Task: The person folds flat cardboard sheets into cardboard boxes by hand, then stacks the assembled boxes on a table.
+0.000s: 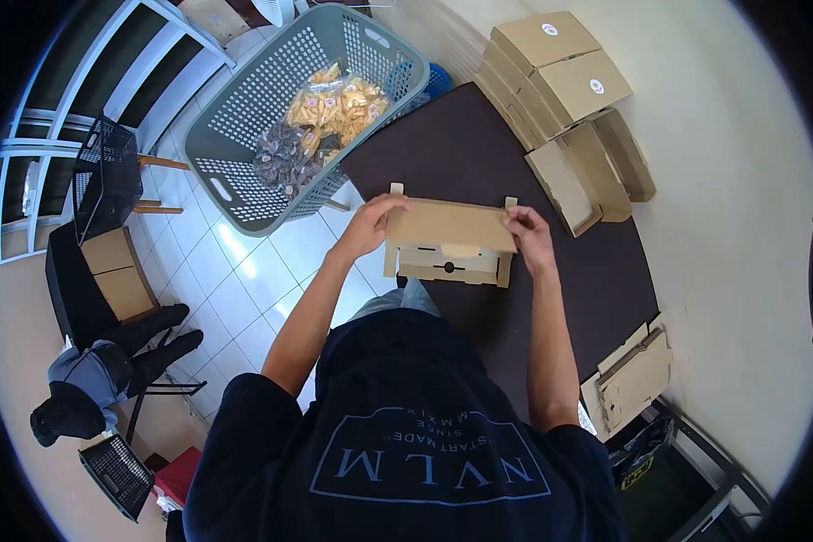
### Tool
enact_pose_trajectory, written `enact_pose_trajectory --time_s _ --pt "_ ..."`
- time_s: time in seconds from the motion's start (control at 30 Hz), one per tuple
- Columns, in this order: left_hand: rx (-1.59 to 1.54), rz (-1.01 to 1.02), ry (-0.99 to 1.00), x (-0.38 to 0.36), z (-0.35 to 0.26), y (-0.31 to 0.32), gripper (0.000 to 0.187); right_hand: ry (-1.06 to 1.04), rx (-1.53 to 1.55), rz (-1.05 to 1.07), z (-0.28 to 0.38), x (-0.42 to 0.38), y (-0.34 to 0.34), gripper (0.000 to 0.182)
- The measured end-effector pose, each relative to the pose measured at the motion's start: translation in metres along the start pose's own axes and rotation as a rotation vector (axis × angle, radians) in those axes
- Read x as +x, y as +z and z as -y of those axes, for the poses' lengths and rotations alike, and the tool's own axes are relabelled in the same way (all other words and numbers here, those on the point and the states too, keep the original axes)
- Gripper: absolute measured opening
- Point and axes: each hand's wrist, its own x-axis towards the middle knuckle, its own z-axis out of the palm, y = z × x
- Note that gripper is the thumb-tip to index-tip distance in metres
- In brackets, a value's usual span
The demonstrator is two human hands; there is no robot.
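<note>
A brown cardboard box (452, 226) stands partly folded at the near edge of the dark table, its flaps sticking out at the sides and a dark round hole in its near panel. My left hand (370, 226) holds the box's upper left corner, with fingers bent over the edge. At the upper right corner, beside a small raised flap, my right hand (530, 237) grips the cardboard between thumb and fingers. The inside of the box is mostly hidden by the top panel.
Stacked closed boxes (560, 77) and an open box (587, 176) lie at the table's (443, 144) far right. Flat cardboard (632, 379) rests at right. A large basket (235, 117) holds bagged items. Another person (90, 379) sits at the left.
</note>
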Motion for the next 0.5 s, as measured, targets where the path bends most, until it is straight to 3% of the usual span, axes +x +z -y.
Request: enact_pose_trajectory --time_s 0.1,0.13,0.2,0.27,0.33,0.37,0.43,0.5 --pt "0.264 0.072 0.18 -0.008 -0.001 -0.009 0.052 -0.312 -0.593 -0.021 -0.014 -0.007 0.001 0.037" --pt "0.263 0.067 0.182 -0.009 -0.006 -0.008 0.052 -0.316 -0.595 -0.02 -0.015 -0.01 0.001 0.037" --pt "0.33 0.129 -0.135 -0.014 -0.021 -0.001 0.043 -0.447 -1.028 -0.13 -0.013 -0.022 0.014 0.039" --pt "0.448 0.132 -0.139 -0.018 -0.031 0.013 0.039 -0.353 -1.04 -0.147 0.0 -0.036 0.031 0.034" --pt "0.567 0.135 -0.145 -0.021 -0.033 0.024 0.038 -0.373 -1.363 -0.234 0.006 -0.042 0.043 0.026" --pt "0.591 0.12 -0.152 -0.021 -0.032 0.027 0.038 -0.378 -1.361 -0.233 0.0 -0.037 0.047 0.026" --pt "0.643 0.092 -0.159 -0.022 -0.027 0.034 0.036 -0.619 -1.464 -0.132 -0.011 -0.026 0.058 0.032" --pt "0.702 0.068 -0.108 -0.025 -0.02 0.037 0.039 -0.717 -1.192 0.044 -0.02 -0.027 0.095 0.041"
